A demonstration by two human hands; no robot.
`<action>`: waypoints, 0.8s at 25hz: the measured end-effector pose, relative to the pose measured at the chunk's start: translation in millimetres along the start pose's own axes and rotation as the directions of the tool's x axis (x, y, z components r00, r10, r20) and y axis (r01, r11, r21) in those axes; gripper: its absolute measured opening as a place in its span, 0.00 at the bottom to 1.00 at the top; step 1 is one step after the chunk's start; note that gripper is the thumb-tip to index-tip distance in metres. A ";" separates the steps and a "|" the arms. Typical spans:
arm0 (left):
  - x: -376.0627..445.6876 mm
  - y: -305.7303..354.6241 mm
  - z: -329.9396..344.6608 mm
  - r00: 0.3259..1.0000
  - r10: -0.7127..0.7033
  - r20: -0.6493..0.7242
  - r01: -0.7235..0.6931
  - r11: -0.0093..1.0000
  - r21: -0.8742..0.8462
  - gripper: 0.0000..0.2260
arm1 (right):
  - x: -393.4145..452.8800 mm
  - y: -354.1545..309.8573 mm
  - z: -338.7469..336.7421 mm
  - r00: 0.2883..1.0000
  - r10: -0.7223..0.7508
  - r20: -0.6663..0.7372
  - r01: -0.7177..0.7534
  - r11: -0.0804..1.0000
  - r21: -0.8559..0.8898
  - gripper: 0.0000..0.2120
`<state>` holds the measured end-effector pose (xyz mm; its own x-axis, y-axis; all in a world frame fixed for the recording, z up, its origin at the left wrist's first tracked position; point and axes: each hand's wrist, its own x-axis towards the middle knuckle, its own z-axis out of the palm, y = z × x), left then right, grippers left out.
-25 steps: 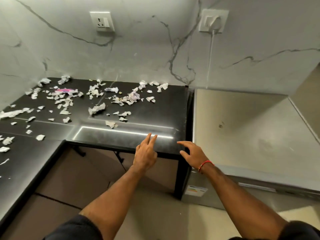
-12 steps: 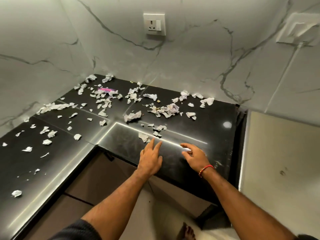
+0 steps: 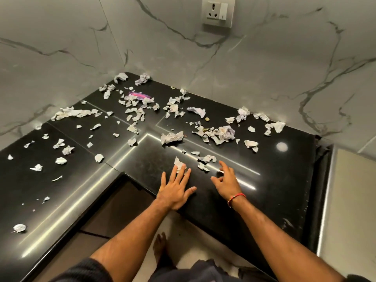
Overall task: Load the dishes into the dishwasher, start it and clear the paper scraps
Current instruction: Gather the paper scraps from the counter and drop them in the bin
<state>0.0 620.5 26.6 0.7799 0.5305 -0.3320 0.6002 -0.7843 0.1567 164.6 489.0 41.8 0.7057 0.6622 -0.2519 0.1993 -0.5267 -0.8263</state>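
Note:
Torn white paper scraps lie scattered across the black L-shaped countertop, thickest toward the back corner. A pink and purple wrapper lies among them near the corner. My left hand lies flat over the counter's front edge, fingers spread, its fingertips touching one small scrap. My right hand, a red thread at its wrist, hovers over the counter with fingers curled loosely apart, just in front of two small scraps. Neither hand holds anything.
The grey dishwasher top sits flush to the right of the counter. Marble-patterned walls close in the corner, with a wall socket above. Brown cabinet fronts lie below the counter. A bare foot stands on the floor.
The view has swung left from the dishwasher toward the counter corner. Both hands have moved forward over the counter; my left fingertips have reached a small scrap.

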 end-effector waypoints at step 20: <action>92.1 -110.7 -53.4 0.866 0.499 0.010 -0.495 0.857 0.142 0.31 | 57.7 -73.9 88.5 0.799 0.273 -0.536 -0.079 0.931 0.357 0.25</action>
<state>14.9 773.3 28.3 0.9737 0.0652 -0.2183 0.1031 -0.9806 0.1669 130.4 613.3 43.8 0.9826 0.0992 -0.1571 -0.1131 -0.3519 -0.9292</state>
